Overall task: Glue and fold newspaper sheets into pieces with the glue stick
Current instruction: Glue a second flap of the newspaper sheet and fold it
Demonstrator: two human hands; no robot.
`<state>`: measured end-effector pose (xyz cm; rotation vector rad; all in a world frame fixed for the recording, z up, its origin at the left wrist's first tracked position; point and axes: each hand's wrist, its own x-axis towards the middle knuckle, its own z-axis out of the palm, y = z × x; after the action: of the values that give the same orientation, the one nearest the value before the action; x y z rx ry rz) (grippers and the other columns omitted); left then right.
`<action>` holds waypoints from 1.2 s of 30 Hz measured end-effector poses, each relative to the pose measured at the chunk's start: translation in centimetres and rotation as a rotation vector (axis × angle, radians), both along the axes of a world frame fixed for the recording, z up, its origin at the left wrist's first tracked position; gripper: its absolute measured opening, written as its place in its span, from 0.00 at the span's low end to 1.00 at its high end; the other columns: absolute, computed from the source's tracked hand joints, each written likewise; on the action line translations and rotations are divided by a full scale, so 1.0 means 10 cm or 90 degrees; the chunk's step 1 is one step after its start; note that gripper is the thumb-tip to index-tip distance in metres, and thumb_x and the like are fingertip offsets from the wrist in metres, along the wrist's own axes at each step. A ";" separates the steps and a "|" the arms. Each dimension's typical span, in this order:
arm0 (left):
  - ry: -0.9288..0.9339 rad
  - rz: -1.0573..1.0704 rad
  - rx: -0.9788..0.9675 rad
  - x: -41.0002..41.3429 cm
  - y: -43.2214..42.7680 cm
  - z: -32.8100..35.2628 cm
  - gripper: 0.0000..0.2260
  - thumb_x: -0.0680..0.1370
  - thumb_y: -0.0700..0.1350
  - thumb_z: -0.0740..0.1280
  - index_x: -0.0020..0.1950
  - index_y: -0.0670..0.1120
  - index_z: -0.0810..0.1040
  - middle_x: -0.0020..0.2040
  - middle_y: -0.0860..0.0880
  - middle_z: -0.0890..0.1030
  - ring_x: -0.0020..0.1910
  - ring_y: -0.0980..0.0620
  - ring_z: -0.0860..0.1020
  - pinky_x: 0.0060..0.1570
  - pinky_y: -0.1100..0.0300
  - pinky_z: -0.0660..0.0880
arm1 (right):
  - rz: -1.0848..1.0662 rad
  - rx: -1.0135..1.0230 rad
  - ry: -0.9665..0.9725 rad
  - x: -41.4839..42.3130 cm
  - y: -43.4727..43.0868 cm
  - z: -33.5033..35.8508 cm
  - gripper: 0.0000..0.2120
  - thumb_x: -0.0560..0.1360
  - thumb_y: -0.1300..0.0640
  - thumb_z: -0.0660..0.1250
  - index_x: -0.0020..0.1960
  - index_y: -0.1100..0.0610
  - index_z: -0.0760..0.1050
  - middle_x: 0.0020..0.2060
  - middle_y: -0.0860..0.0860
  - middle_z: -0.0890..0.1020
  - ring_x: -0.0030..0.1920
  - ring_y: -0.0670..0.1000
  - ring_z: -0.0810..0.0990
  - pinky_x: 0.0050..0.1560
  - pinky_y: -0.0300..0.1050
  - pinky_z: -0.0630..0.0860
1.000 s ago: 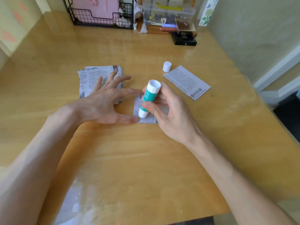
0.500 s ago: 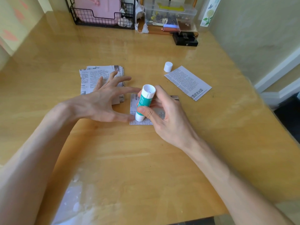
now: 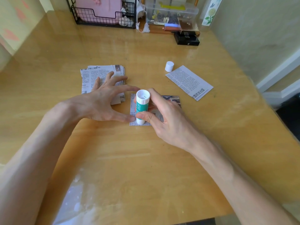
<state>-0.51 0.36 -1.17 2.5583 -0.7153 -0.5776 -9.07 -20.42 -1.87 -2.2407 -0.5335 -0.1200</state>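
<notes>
A small newspaper sheet [image 3: 172, 100] lies flat on the wooden table [image 3: 129, 168] in the middle. My right hand [image 3: 167, 120] grips a green and white glue stick [image 3: 140, 106], nearly upright, with its lower end on the sheet's near left corner. My left hand [image 3: 103, 103] has its fingers spread, and its thumb tip and index fingertip press the sheet's left edge. A stack of newspaper sheets [image 3: 97, 77] lies partly under my left hand. One loose sheet [image 3: 189, 82] lies to the right, with the white glue cap [image 3: 169, 66] beside it.
At the table's far edge stand a black wire basket [image 3: 103, 17] with pink items, a clear plastic box [image 3: 170, 13] of small things and a black box [image 3: 186, 39]. A wall [image 3: 259, 30] runs along the right side. White smears mark the near left tabletop.
The glue stick has shifted towards the sheet's near left corner and stands more upright. My left hand stays spread on the sheet's left edge.
</notes>
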 end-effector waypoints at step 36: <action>-0.021 -0.012 -0.029 0.07 0.08 -0.11 0.42 0.62 0.73 0.70 0.75 0.75 0.59 0.82 0.64 0.50 0.81 0.61 0.33 0.78 0.51 0.31 | -0.151 -0.012 -0.004 -0.33 -0.82 -0.07 0.09 0.84 0.52 0.67 0.56 0.56 0.70 0.49 0.48 0.84 0.52 0.50 0.84 0.54 0.53 0.78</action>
<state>0.17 1.20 -2.30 2.5264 -0.7562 -0.5207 -12.35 -28.63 -2.55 -2.3154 -0.2708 -0.2443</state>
